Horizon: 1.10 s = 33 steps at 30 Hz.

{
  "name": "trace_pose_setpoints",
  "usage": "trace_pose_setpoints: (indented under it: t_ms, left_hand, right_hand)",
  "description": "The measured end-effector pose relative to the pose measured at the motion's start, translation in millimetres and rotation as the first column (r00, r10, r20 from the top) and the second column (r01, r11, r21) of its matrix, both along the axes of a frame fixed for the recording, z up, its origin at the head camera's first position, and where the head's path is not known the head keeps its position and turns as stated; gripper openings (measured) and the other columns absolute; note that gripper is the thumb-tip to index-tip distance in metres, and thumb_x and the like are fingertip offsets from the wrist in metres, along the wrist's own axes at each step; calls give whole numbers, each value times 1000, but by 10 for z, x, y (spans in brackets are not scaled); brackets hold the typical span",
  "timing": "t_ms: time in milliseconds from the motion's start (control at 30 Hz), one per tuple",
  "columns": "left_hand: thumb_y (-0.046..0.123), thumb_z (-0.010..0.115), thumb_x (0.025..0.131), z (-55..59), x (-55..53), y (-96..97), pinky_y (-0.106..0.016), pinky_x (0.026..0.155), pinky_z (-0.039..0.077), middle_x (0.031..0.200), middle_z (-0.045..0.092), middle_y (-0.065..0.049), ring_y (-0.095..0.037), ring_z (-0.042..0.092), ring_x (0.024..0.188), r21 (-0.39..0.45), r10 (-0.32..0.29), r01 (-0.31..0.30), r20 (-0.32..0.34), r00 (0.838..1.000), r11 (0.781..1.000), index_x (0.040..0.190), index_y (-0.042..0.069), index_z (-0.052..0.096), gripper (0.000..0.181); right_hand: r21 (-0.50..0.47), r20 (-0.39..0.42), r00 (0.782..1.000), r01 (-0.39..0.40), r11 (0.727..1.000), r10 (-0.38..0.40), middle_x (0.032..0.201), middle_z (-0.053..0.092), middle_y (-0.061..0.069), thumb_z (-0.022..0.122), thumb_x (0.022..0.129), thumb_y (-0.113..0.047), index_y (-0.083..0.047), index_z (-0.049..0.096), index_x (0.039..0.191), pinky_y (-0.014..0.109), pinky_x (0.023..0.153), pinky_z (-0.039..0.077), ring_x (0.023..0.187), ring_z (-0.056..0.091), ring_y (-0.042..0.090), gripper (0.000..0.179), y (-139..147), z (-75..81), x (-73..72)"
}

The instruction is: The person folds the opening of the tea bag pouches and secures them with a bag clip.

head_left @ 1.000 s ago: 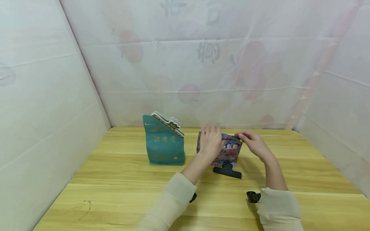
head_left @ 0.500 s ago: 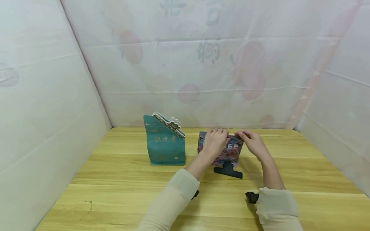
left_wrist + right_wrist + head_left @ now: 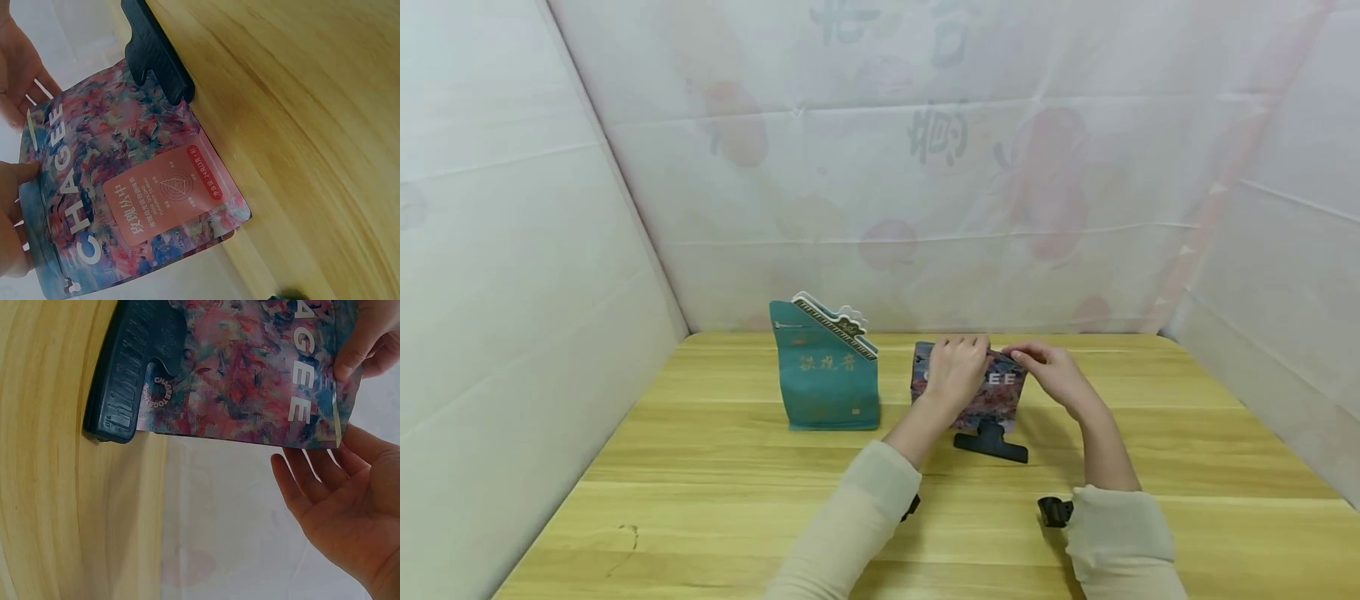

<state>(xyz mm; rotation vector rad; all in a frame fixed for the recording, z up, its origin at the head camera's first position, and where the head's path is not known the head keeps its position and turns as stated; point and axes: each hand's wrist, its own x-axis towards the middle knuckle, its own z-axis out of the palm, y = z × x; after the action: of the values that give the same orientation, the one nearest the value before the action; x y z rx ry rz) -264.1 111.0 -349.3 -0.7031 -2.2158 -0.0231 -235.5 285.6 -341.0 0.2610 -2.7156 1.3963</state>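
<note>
A colourful CHAGEE tea pouch [image 3: 992, 400] with a pink label [image 3: 165, 194] stands upright on the table. My left hand [image 3: 957, 372] pinches its top edge near the middle, thumb [image 3: 24, 170] on the front and fingers behind. At the top right corner, my right hand [image 3: 1058, 377] holds the pouch between thumb and fingers; in the right wrist view several fingers [image 3: 306, 478] reach behind it. A dark bulldog-style clip [image 3: 991, 442] lies on the table against the foot of the pouch, touching or very close to its front.
To the left stands a teal tea pouch [image 3: 829, 383], its top right corner slanted under a white decorative clip [image 3: 838, 323]. Pale cloth walls [image 3: 880, 192] enclose the wooden table [image 3: 700, 500] at the back and both sides.
My left hand has slid right along the pouch's top edge, from its left part to the middle, and then stayed there. The right hand has hardly moved from the corner.
</note>
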Motion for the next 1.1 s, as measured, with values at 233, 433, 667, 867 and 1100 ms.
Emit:
trace_pose_setpoints:
  t_ms: [233, 433, 667, 867, 1100]
  left_hand:
    - [39, 65, 85, -10, -2, -16, -22, 61, 44, 82, 66, 11, -5, 59, 69, 39, -20, 20, 20, 1000, 999, 88, 23, 68, 17]
    - [38, 66, 85, -27, -11, -18, -23, 62, 43, 82, 66, 11, -5, 59, 70, 62, -21, 17, 49, 999, 998, 88, 23, 69, 16]
    - [37, 64, 86, -14, -11, -8, -23, 66, 44, 84, 66, 11, -6, 59, 73, 55, -15, 10, 86, 996, 998, 91, 23, 68, 16]
    - [38, 62, 87, 8, -1, 2, -23, 68, 44, 86, 67, 11, -6, 60, 75, 43, -11, 6, 115, 993, 999, 93, 24, 68, 17]
    - [39, 60, 89, 38, 4, 11, -24, 72, 44, 89, 66, 12, -6, 60, 79, 23, 3, -7, 181, 983, 1000, 96, 24, 67, 18]
  right_hand:
    - [21, 18, 1000, -20, 1000, 20, 129, 44, 27, 38, 99, -37, 4, 49, 128, 56, 94, 30, 121, 37, 42, 51, -3, 8, 5]
    - [32, 32, 999, -32, 999, 31, 129, 44, 29, 36, 99, -39, 7, 46, 130, 55, 94, 31, 120, 38, 42, 56, -8, -2, 3]
    - [22, 35, 999, -37, 999, 36, 131, 41, 29, 38, 99, -39, 7, 44, 131, 56, 94, 30, 121, 36, 43, 57, -6, 7, 11]
    - [31, 28, 999, -45, 999, 44, 132, 41, 28, 41, 97, -41, 6, 45, 131, 56, 94, 30, 121, 36, 43, 58, 16, -3, 13]
    - [44, 10, 999, -46, 998, 45, 130, 44, 25, 46, 95, -41, 3, 48, 130, 55, 93, 33, 119, 39, 41, 56, 28, -40, -10]
